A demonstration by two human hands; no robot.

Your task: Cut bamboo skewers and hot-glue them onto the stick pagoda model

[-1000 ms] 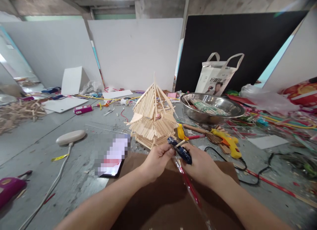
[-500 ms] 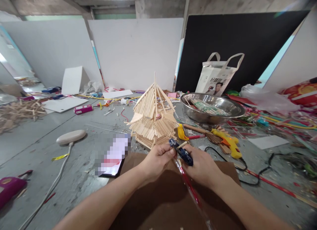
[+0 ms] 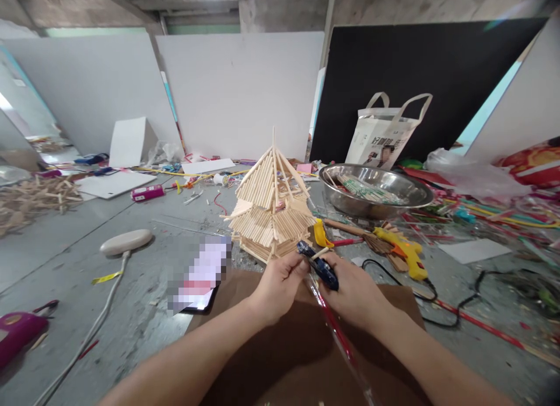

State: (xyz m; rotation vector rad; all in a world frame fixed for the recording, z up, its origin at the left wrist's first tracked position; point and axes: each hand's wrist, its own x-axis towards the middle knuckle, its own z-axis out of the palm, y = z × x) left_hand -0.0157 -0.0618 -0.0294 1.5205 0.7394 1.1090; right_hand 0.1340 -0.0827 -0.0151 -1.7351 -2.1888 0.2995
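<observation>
In the lower middle of the head view, my right hand (image 3: 354, 283) is closed around a dark blue pair of pliers (image 3: 321, 268). A short pale wooden stick (image 3: 321, 254) pokes out beside the tool, near my right fingers. My left hand (image 3: 280, 283) pinches at the tool's far end; what lies between its fingertips is hidden. Just beyond both hands stands a tiered model house (image 3: 272, 205) of thin wooden sticks, with a pointed roof. A long red and clear strip (image 3: 336, 333) runs from between my hands toward the bottom edge.
A brown board (image 3: 271, 359) lies under my forearms, with a phone (image 3: 201, 277) at its left. Right of the model are a yellow glue gun (image 3: 406, 251) with a black cord and a steel basin (image 3: 376, 207) of wrapped sticks. A white cable (image 3: 102, 318) crosses the left floor.
Both hands and the pliers have shifted very slightly up and left. The grips look the same, and the model has not moved.
</observation>
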